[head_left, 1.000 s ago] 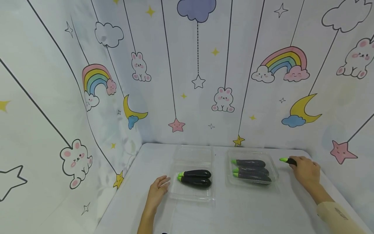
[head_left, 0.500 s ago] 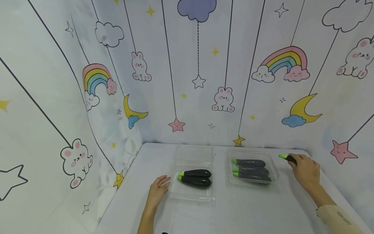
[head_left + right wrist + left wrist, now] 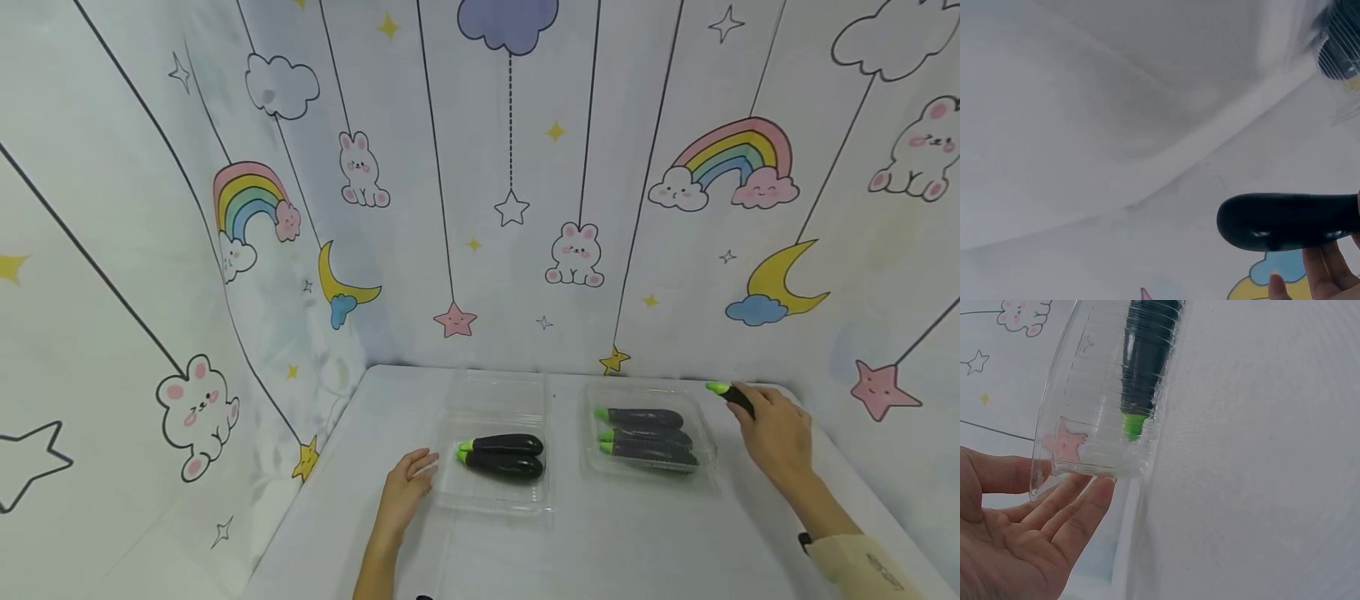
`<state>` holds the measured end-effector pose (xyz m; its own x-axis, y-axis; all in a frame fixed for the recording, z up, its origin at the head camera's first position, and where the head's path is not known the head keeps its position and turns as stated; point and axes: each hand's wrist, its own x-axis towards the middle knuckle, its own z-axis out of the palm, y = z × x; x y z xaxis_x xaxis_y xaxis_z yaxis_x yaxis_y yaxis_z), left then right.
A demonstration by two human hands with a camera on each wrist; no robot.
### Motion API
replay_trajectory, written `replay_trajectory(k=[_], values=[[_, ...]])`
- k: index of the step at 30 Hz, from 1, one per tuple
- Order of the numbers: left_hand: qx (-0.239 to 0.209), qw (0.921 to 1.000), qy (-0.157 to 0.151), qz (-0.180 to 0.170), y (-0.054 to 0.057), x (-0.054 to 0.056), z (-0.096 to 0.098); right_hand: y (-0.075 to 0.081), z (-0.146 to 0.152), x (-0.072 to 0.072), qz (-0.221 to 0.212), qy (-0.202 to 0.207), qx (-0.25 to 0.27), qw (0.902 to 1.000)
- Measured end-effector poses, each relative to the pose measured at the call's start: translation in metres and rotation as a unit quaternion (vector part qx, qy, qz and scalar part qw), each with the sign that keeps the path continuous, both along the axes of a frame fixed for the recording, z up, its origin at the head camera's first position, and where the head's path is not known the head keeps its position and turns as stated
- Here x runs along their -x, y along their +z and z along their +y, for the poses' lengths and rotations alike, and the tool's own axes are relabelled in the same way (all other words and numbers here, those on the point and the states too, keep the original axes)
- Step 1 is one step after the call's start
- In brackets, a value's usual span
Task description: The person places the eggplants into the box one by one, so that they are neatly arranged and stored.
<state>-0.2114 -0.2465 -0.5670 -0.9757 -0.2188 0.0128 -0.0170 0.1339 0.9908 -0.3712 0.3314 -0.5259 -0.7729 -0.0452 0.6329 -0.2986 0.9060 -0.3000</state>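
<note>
My left hand (image 3: 406, 489) is at the left side of an opened clear plastic box (image 3: 491, 496). In the left wrist view its thumb and fingers (image 3: 1088, 509) hold the box's rim and wall. Two glossy black eggplants (image 3: 504, 465) with green stem ends lie side by side in that box. My right hand (image 3: 780, 433) holds another eggplant (image 3: 1285, 222) above the right part of the table, its green end pointing left and up. The tips of several right fingers (image 3: 1322, 272) show below it in the right wrist view.
A second clear box (image 3: 637, 397), between the first box and my right hand, contains three eggplants (image 3: 645, 418). The hinged lid (image 3: 498, 392) of the first box lies folded back. A patterned cloth wall (image 3: 495, 275) rises behind the white table (image 3: 600, 542).
My right hand has moved slightly left and up with the eggplant, which now tilts more steeply. My left hand and both boxes stay in place.
</note>
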Motion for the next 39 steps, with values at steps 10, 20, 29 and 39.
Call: replay_trajectory(k=[10, 20, 29, 39], values=[[-0.003, 1.0, -0.001, 0.0, 0.001, -0.001, 0.0, 0.019, -0.027, -0.012, 0.024, 0.006, -0.002, 0.9997], [0.001, 1.0, -0.005, 0.005, -0.003, 0.001, 0.0, 0.029, -0.041, -0.021, 0.051, 0.035, 0.003, 0.9981], [-0.002, 1.0, 0.0, 0.001, 0.0, 0.0, 0.0, 0.035, -0.059, -0.032, 0.06, 0.061, 0.01, 0.9962], [0.0, 1.0, -0.004, 0.003, -0.001, 0.0, 0.0, 0.042, -0.083, -0.046, 0.074, 0.097, 0.021, 0.9924]])
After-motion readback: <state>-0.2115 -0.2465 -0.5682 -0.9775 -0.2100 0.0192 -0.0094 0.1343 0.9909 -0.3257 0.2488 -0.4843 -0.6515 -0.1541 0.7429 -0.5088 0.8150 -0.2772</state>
